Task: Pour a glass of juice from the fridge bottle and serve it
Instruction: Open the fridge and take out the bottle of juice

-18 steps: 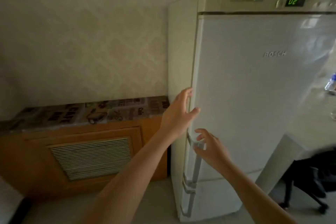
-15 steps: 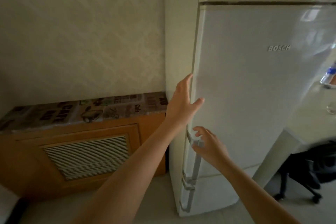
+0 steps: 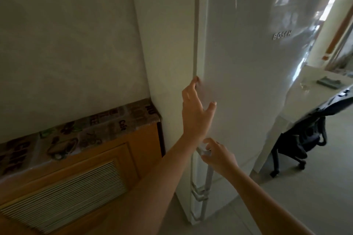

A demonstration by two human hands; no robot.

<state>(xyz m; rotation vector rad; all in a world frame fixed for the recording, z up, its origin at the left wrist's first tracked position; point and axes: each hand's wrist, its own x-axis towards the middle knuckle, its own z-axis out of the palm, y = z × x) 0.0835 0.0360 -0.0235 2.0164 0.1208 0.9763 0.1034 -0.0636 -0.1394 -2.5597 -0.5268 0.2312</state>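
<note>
A tall white fridge [image 3: 248, 74] stands before me with its upper door closed. My left hand [image 3: 194, 108] lies flat and open against the door's left edge, fingertips at the seam. Below it my right hand [image 3: 217, 156] curls its fingers around the top of the vertical door handle [image 3: 207, 177]. A clear glass [image 3: 305, 85] stands on the white table at the right. The juice bottle is not in view.
A wooden radiator cover [image 3: 80, 173] with a patterned top stands left of the fridge. At the right is a white table [image 3: 298, 101] holding a grey cloth [image 3: 328, 82], with a black office chair [image 3: 298, 139] tucked beside it.
I have come closer to the fridge. My left hand slid up along the door's edge and now presses on it. My right hand closed around the handle's top.
</note>
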